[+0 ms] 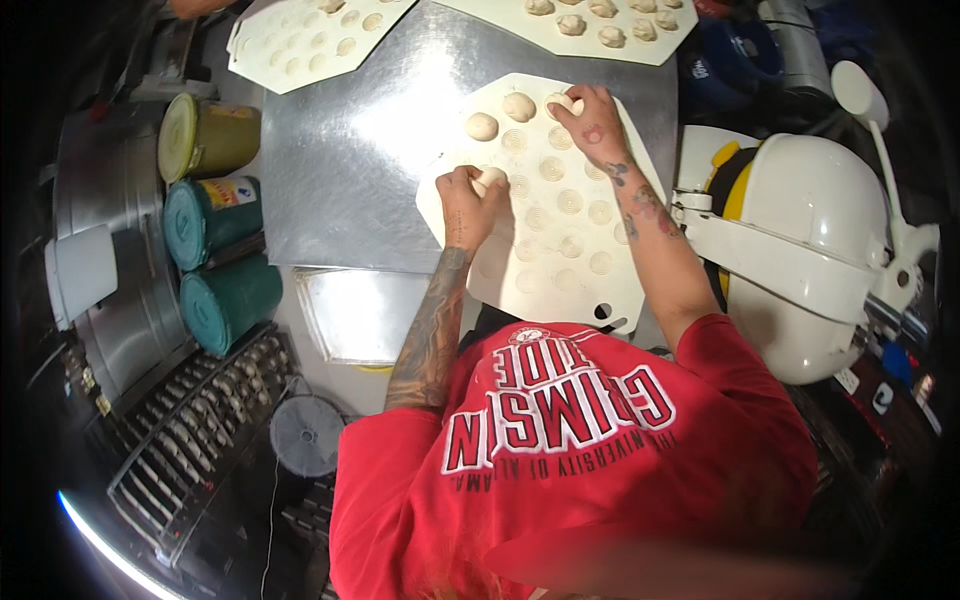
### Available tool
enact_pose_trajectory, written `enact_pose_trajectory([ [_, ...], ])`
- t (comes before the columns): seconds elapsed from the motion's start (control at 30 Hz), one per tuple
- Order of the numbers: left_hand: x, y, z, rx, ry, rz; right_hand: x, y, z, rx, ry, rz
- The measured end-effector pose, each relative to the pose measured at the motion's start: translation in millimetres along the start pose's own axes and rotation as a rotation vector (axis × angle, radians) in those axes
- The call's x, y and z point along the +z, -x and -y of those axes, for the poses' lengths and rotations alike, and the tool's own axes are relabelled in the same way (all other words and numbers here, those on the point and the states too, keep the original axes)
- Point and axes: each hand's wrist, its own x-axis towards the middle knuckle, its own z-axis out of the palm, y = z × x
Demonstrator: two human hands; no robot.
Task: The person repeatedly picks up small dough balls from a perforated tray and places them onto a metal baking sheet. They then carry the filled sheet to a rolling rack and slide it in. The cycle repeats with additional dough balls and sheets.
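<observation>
Before me lies a cream-coloured moulding plate with rows of round, ringed hollows. Its near end reaches my shirt. At the plate's left side my left hand has thumb and fingers around a smooth dough ball. My right hand grips another dough ball at the far right of the plate. Two more balls, one at the far edge and one farther left, sit on the plate between my hands. The undersides of the held balls are hidden.
The plate rests on a stainless steel table. Two similar plates lie at the back, one mostly bare, one bearing several rough dough lumps. A large white machine stands close on the right. Lidded buckets line the left.
</observation>
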Motion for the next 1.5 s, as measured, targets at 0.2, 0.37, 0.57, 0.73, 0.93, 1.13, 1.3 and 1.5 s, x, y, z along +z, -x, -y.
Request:
enact_pose_trajectory([
  [0.2,-31,-52,-3,-0.329,0.565,0.229,-13,-11,19,0.342,-0.760,0.530],
  [0.37,-20,-93,-14,-0.214,0.292,0.414,-6,-30,40,0.356,-0.898,0.815],
  [0.57,-11,43,24,-0.154,0.574,0.177,-13,28,55,-0.124,-0.250,0.640],
  [0.73,-8,262,140,-0.490,0.948,-0.037,31,172,94,-0.226,-0.229,1.010],
  [0.93,34,390,261,-0.992,0.950,-0.216,173,296,142,-0.215,-0.034,1.439],
  [1.13,91,374,320,-1.054,1.159,-0.361,302,332,130,-0.196,0.004,1.522],
  [1.3,96,370,299,-1.002,0.826,-0.512,308,329,125,-0.298,0.047,1.485],
  [1.5,69,331,252,-0.952,0.648,-0.575,267,281,123,-0.315,0.080,1.128],
])
